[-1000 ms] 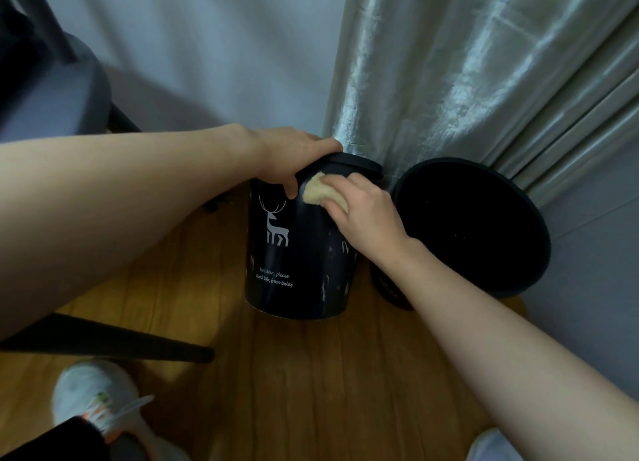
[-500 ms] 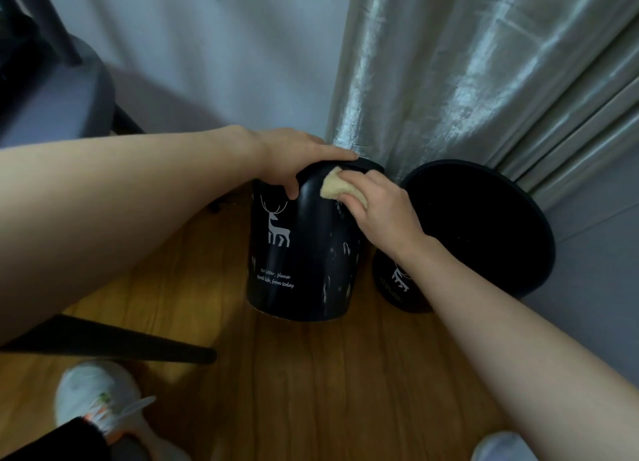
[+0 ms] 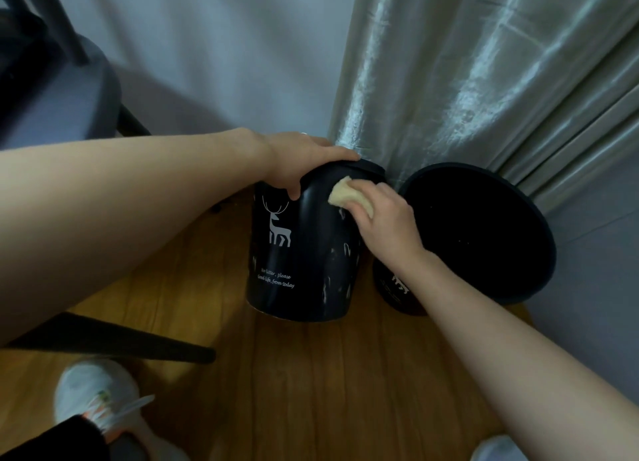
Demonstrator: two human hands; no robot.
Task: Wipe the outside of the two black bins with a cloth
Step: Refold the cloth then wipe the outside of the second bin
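Down on the wooden floor [image 3: 311, 384], the deer bin [image 3: 297, 253] stands just beside the second bin [image 3: 484, 232], which sits to its right by the curtain [image 3: 466, 80]. The right hand [image 3: 387, 218] presses the cloth [image 3: 345, 196] flat against the deer bin's upper side. The left hand [image 3: 304, 163] grips its rim, thumb curled down the front.
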